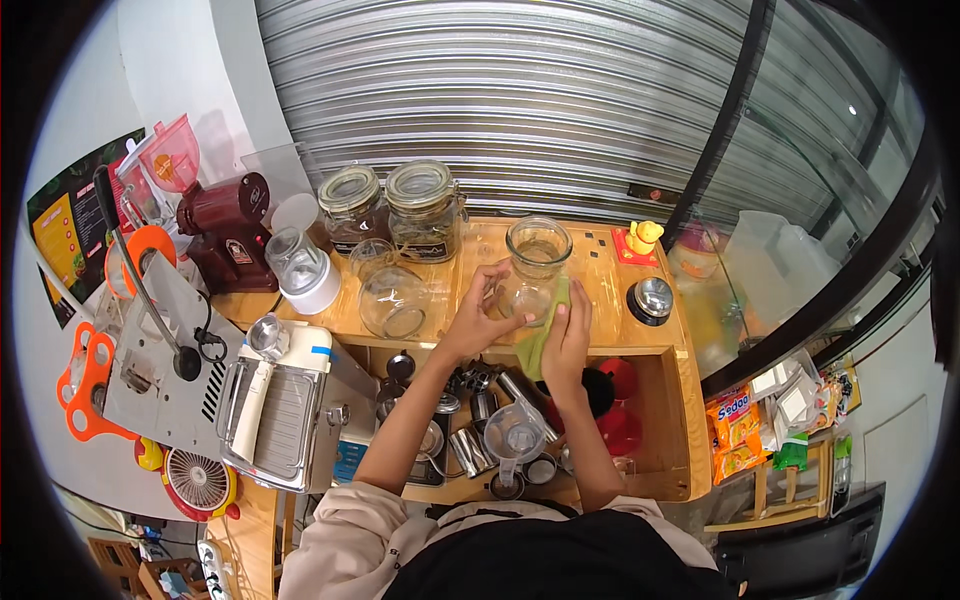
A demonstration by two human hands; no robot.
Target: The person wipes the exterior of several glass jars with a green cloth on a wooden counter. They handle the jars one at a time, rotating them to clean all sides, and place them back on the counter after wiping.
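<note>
A clear glass jar (537,259) with a wide rim stands out in front of me over the wooden shelf. My left hand (482,313) holds its left side, the thumb across the lower front. Between my right hand (565,337) and the jar's right side is a green cloth (534,355), its lower end hanging down. The palm and part of the cloth are hidden behind my right fingers. Whether the jar's base touches the shelf I cannot tell. Left of the jar lies a clear glass carafe (393,298) on the shelf.
Two clip-lid jars (422,217), a maroon coffee grinder (232,225) and a cream espresso machine (289,405) stand leftward. A service bell (650,298) and lucky-cat figurine (643,238) sit right. Below, a plastic measuring jug (514,433) and metal pitchers (471,452) crowd the compartment.
</note>
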